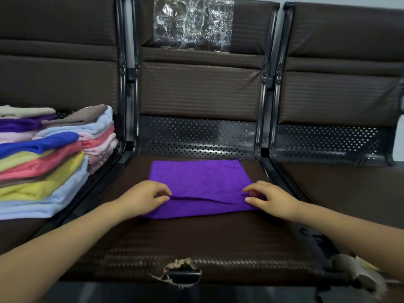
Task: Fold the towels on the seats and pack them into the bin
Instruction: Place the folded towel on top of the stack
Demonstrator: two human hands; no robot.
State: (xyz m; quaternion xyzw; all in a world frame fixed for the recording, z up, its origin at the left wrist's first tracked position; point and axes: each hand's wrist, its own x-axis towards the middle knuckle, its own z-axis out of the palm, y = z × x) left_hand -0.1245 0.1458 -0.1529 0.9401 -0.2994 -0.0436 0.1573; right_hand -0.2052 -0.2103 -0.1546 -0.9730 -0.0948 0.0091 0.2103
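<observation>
On the middle seat (218, 241), purple towel (196, 178) long axis left-right, both hands pinching near edge

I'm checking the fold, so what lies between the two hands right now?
In the head view, only the purple towel spans the gap between the left hand and right hand, each pinching its folded near edge.

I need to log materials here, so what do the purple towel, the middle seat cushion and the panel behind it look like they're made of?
Purple towel: soft matte fabric, probably microfibre; it creases limply. Seat cushion: brown woven-pattern faux leather, likely, torn at the front edge with padding showing. Back panel: glossy dark perforated metal, judging by punched holes.
</observation>
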